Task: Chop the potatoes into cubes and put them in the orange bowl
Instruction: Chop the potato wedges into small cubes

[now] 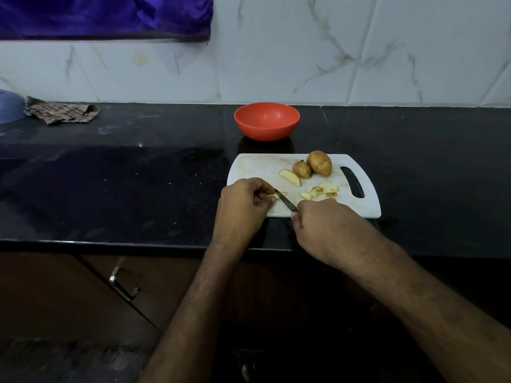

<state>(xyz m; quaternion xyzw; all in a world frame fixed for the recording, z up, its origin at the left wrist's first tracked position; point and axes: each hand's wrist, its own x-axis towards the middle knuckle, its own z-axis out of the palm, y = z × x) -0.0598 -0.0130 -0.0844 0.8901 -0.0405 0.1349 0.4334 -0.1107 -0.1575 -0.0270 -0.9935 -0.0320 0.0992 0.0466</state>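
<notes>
A white cutting board (pixel 257 165) lies on the black counter. Two whole potatoes (pixel 319 163) sit at its far side, with a cut potato wedge (pixel 289 177) beside them. Several small potato pieces (pixel 322 190) lie near the board's handle slot. My left hand (pixel 244 200) pinches a potato slice (pixel 276 194) on the board's near left part. My right hand (pixel 325 222) grips a knife (pixel 286 201), whose blade rests on that slice. The orange bowl (pixel 266 121) stands behind the board and looks empty.
A crumpled checked cloth (pixel 60 113) and a blue object (pixel 9 106) lie at the counter's far left. A tiled wall runs along the back. Below the counter edge is a cabinet door with a metal handle (pixel 121 283).
</notes>
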